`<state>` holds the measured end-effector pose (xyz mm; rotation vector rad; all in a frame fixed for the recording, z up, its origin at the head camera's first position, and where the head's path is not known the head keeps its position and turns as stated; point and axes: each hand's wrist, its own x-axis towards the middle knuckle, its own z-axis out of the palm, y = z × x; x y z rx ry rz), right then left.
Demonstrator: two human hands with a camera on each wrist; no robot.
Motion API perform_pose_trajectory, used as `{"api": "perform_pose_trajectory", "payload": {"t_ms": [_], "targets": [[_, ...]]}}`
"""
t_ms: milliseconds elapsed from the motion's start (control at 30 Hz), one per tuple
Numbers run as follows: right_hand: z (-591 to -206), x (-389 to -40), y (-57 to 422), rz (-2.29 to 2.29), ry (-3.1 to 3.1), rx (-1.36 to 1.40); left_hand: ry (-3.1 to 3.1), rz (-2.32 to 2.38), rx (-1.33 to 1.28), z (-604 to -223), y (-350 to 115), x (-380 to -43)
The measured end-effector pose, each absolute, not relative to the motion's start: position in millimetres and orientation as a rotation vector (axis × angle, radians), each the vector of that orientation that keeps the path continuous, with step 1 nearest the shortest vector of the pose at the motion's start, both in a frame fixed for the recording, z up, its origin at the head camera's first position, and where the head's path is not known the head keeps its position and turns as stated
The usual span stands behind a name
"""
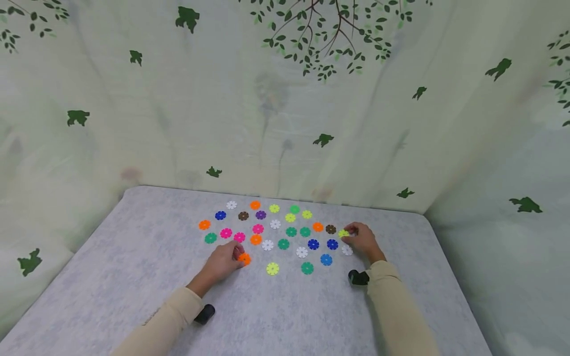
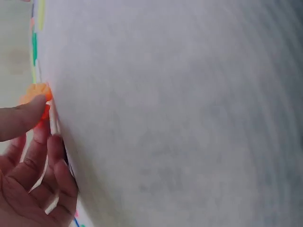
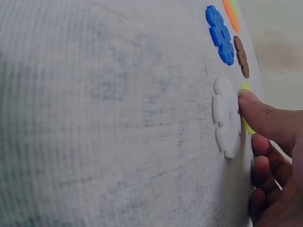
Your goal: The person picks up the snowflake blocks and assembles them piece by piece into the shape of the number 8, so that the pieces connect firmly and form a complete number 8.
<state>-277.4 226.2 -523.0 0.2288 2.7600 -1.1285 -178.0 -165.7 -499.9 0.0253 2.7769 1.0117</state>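
My left hand [image 1: 222,262] pinches an orange snowflake-shaped notched disc [image 1: 245,258] at the front left of the spread. In the left wrist view, the thumb lies over the orange disc [image 2: 41,90] with the fingers beneath it. At the right end of the spread, my right hand [image 1: 364,241] pinches a yellow notched disc [image 1: 343,233] between thumb and fingers. The right wrist view shows only slivers of that yellow disc [image 3: 248,126], the rest being hidden by the thumb and a white disc [image 3: 227,117]. This white disc lies flat just in front of the fingers.
Many notched discs lie flat, spread over the far middle of the grey cloth-covered table [image 1: 276,316]. Nearest the front are a yellow disc [image 1: 272,268], a green disc [image 1: 307,268] and a blue disc [image 1: 326,259]. A leaf-printed curtain [image 1: 222,109] borders the table's back and sides.
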Motion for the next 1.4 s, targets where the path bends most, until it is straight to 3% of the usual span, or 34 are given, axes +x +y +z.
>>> {"api": "perform_pose_trajectory", "payload": {"t_ms": [767,1400], "targets": [[-529,-271,227,-1.257,2.788,0.257,2.253,1.841,-0.178,-481,-163,-181],[-517,-269,203,-1.629,2.657,0.203,2.316,1.874,-0.241,-472,-152,-189]]}}
